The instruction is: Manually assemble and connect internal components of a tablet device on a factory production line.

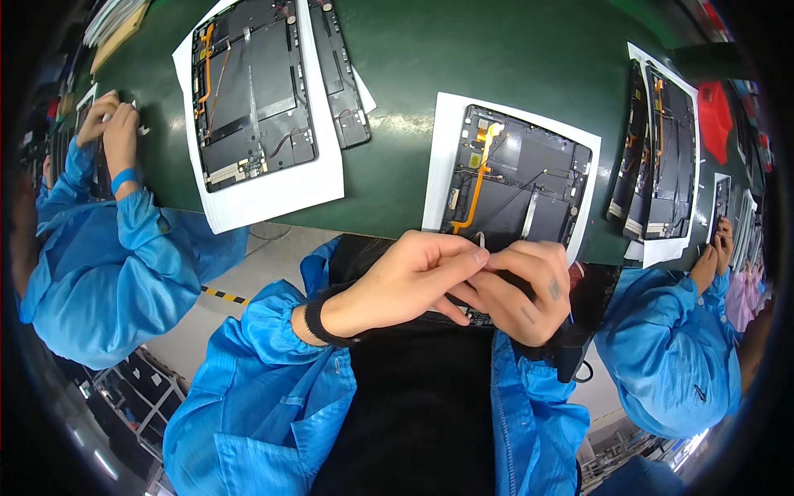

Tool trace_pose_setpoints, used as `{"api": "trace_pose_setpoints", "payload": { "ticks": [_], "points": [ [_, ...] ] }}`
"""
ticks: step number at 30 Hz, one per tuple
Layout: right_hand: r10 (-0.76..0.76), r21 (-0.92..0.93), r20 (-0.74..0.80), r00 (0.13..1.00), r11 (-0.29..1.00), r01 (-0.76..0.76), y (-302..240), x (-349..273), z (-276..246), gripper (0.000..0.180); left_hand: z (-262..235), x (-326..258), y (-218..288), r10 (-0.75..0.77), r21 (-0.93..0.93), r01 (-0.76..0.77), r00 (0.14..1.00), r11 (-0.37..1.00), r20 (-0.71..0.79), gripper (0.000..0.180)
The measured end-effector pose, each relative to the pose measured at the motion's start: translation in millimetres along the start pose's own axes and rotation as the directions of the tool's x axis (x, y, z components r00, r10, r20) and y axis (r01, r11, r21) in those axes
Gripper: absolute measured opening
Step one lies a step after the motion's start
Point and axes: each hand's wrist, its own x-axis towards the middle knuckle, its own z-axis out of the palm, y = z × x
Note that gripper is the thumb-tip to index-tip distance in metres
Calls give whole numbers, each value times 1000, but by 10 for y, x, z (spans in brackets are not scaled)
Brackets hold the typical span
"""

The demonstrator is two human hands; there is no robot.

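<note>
My left hand point(413, 277) and my right hand point(527, 289) meet over the near edge of an opened tablet point(513, 198), thumbs and fingertips pinched together. A small pale strip point(480, 239) sticks up from the left fingertips. What the right fingers pinch is hidden behind them. The tablet is a black housing with an orange ribbon cable point(480, 194), dark thin wires and a dark battery area, lying on a white sheet point(444, 124). Its lower part is covered by my hands.
On the green table point(397, 165), more opened tablets point(252, 91) lie on white sheets at the left, and a stack of tablets point(670, 157) is at the right. Co-workers in blue smocks sit on both sides, a hand point(120, 132) at the left. A red object point(714, 120) is far right.
</note>
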Motion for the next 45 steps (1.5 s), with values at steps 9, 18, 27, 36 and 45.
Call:
{"api": "trace_pose_setpoints", "payload": {
  "ticks": [9,18,27,36,45],
  "points": [
    [81,245,31,996,966,-87,54,-43,-52,37,10,-35,-30,23,168,-15,999,986,-44,26],
    [204,278,99,974,934,-224,54,18,-48,29,-47,-100,-141,319,463,-281,948,840,-3,23],
    [1,-79,46,999,997,3,-32,-2,-66,31,-52,-99,-187,426,523,-377,904,764,29,26],
    [6,-133,27,1000,991,-2,9,-11,-46,25,4,-71,-129,488,636,-437,866,636,108,30],
    [439,57,-7,898,897,-438,75,3,-131,12,-90,-90,-75,405,604,-401,904,689,138,29]
  ]
}}
